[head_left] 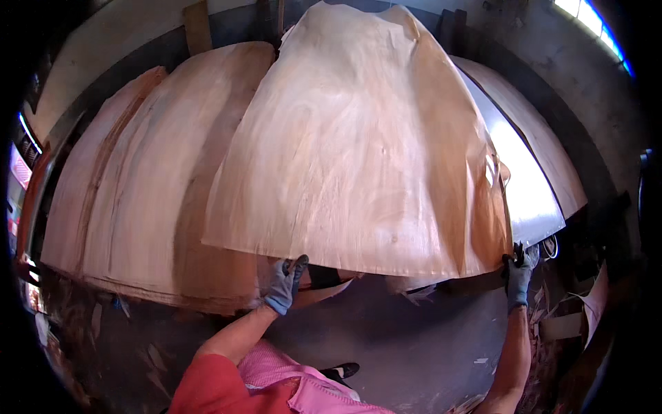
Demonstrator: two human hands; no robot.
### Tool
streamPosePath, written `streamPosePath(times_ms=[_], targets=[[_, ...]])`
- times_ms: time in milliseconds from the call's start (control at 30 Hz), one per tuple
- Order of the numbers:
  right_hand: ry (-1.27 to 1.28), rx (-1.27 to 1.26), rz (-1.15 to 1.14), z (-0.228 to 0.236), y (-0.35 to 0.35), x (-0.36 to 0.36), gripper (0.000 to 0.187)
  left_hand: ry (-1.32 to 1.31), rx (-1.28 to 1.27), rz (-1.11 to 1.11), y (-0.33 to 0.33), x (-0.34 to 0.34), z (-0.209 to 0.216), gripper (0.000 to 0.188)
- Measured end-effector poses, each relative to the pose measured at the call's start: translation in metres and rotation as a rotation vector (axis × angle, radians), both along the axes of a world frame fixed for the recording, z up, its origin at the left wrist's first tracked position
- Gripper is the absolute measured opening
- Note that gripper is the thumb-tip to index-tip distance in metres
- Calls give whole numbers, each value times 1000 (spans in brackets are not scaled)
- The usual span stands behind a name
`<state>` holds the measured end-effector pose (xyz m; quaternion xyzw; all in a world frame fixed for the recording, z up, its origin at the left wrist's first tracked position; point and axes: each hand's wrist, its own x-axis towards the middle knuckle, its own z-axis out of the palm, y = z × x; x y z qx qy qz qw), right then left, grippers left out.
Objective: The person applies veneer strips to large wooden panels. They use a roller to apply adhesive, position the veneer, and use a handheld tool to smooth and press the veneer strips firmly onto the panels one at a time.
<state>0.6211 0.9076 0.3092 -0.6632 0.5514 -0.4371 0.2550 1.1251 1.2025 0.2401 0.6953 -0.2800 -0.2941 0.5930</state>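
A large sheet of thin wood veneer [345, 145] is spread out in front of me, its near edge lifted and its right side buckled, with a small tear near the right edge. My left hand [281, 284], in a blue-grey glove with dark fingertips, is closed on the near edge, left of its middle. At the near right corner my right hand [518, 277], gloved alike, pinches the sheet. The veneer hides what lies directly beneath it.
To the left lies a broad stack of veneer sheets [145, 179]. A shiny pale panel [520, 165] shows on the right, with more veneer [545, 131] beyond. Veneer scraps [593, 303] litter the floor at the right. My shoe [348, 370] rests on the grey floor [407, 352].
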Motion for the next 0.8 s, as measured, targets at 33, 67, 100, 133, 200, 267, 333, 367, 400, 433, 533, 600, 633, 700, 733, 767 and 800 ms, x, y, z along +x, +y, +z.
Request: streamPosePath(times_ms=[33,67,100,133,200,267,333,367,400,433,533,600,633,700,733,767,800], targets=[[55,-118,14,-13,-17,-14,45,177,-247,59,-6,-15,-18,29],[92,-196,52,-32,-41,-13,45,291,-390,-10,-8,8,-60,36],[178,-286,31,-39,-59,-44,45,593,-454,-5,-22,0,-58,40],[287,-337,1,-38,-74,-87,46,910,-512,-7,-42,-12,-45,44],[315,-261,-17,-17,-102,-127,47,1244,-640,5,-73,-29,-35,57],[134,-22,-12,-23,-89,-89,46,1071,-652,79,-72,1,-36,59],[55,78,-32,10,-92,-79,45,981,-615,173,-91,10,-42,61],[29,127,-60,14,-96,-79,43,932,-565,251,-102,14,-50,61],[54,118,-44,15,-97,-79,45,888,-505,349,-97,10,-70,62],[77,111,-25,16,-100,-77,46,953,-567,293,-88,7,-89,54],[463,25,-176,41,-93,-70,51,792,-450,325,-80,-27,-90,61],[434,-75,-120,37,-107,-92,53,726,-385,395,-84,-65,-81,55],[451,-33,-144,35,-118,-103,53,643,-306,401,-86,-82,-74,54],[495,-20,-161,25,-131,-122,53,777,-404,348,-95,-117,-46,56],[529,-74,-166,15,-142,-146,53,870,-329,306,-100,-131,-40,57],[477,-43,-143,-5,-156,-153,53,839,-329,333,-98,-135,-47,56],[432,9,-128,-16,-168,-168,52,812,-305,357,-99,-146,-50,55]])
